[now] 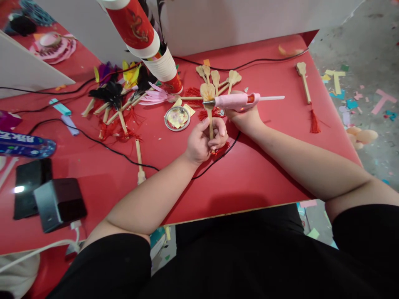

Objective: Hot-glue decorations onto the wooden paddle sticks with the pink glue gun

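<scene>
Now gripping a wooden stick (210,115) in the left hand (204,141) over the red table (249,182), curling closed around its shaft; holding a pink glue gun (235,101) in the closed right hand (245,118), aiming its metal nozzle (208,102) across the stick's broad head (207,89), near a round dish (177,129).

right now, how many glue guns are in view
1: the pink glue gun, in the right hand, its metal nozzle by the head of the wooden stick that the left hand holds. Others could be hidden.
</scene>
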`<state>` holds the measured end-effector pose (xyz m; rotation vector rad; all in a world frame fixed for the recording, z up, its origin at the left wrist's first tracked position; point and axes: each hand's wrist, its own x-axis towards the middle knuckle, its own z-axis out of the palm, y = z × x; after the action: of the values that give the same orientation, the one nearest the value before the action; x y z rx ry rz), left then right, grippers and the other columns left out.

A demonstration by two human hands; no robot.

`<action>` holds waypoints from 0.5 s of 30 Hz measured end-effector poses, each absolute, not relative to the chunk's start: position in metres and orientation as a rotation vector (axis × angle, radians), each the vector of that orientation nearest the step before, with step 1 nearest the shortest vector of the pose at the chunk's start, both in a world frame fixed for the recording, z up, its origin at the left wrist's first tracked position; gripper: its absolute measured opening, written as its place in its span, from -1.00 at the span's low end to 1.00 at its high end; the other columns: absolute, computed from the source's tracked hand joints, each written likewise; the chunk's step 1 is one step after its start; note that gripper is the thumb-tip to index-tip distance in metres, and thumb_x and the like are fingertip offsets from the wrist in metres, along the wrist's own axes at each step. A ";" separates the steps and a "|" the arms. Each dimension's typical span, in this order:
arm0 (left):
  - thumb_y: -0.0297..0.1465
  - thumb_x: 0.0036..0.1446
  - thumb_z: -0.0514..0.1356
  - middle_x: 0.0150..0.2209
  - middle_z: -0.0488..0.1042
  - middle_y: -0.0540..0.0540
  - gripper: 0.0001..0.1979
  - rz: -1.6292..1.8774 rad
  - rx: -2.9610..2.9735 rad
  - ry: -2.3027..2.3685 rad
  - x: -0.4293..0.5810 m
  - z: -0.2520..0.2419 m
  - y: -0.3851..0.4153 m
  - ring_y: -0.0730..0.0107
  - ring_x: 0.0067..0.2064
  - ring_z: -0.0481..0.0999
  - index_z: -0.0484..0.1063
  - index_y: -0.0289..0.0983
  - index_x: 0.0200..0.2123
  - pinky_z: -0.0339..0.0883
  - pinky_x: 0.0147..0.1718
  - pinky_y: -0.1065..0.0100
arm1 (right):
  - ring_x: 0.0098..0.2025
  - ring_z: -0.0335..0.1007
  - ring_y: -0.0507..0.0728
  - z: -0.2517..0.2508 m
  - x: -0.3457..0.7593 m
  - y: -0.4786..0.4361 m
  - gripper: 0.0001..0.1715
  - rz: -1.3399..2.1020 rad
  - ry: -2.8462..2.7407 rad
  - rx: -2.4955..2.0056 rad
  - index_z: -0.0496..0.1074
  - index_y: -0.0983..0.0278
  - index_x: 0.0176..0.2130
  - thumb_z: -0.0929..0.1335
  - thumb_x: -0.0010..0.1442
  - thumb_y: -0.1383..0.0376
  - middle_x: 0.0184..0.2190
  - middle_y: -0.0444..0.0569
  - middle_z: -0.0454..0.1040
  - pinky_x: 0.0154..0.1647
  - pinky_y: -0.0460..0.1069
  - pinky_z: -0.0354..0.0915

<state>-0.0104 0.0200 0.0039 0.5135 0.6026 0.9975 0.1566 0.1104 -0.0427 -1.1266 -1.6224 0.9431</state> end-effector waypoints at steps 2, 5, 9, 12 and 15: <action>-0.02 0.69 -0.07 -0.72 -0.06 0.13 -0.31 0.992 0.499 0.592 -0.011 0.003 0.020 0.56 -0.73 0.00 0.30 -0.23 -0.51 0.02 -0.64 0.51 | -0.05 0.65 0.33 -0.042 0.157 0.110 -0.58 0.955 -1.626 -1.147 0.37 0.16 -0.22 0.61 0.19 0.12 -0.22 0.06 0.59 0.06 0.27 0.68; -0.07 0.71 -0.16 -0.73 -0.07 0.13 -0.29 0.999 0.507 0.564 -0.012 0.003 0.021 0.57 -0.73 -0.05 0.33 -0.24 -0.49 0.00 -0.63 0.51 | -0.03 0.66 0.34 -0.040 0.156 0.109 -0.59 0.953 -1.632 -1.158 0.38 0.17 -0.21 0.61 0.20 0.13 -0.22 0.06 0.59 0.07 0.28 0.69; -0.04 0.70 -0.13 -0.72 -0.08 0.15 -0.33 0.988 0.474 0.563 -0.011 0.004 0.022 0.57 -0.73 -0.09 0.29 -0.23 -0.47 -0.03 -0.64 0.51 | 0.02 0.66 0.34 -0.040 0.156 0.108 -0.64 0.925 -1.628 -1.168 0.40 0.17 -0.20 0.59 0.20 0.16 -0.19 0.08 0.60 0.11 0.26 0.68; -0.03 0.70 -0.11 -0.71 -0.08 0.15 -0.33 0.983 0.462 0.575 -0.011 0.006 0.022 0.57 -0.72 -0.09 0.24 -0.22 -0.49 -0.05 -0.65 0.52 | 0.00 0.65 0.33 -0.043 0.157 0.110 -0.63 0.933 -1.613 -1.168 0.39 0.17 -0.20 0.59 0.19 0.15 -0.20 0.07 0.60 0.11 0.25 0.69; -0.04 0.70 -0.09 -0.70 -0.08 0.14 -0.33 0.981 0.462 0.587 -0.011 0.006 0.022 0.59 -0.72 -0.08 0.19 -0.22 -0.51 -0.06 -0.65 0.53 | -0.05 0.63 0.30 -0.045 0.158 0.111 -0.62 0.936 -1.601 -1.164 0.37 0.16 -0.19 0.58 0.20 0.12 -0.22 0.04 0.59 0.06 0.24 0.70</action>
<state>-0.0106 0.0219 0.0064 0.4618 0.5867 0.9806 0.1582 0.1113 -0.0451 -1.1644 -1.6012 0.9364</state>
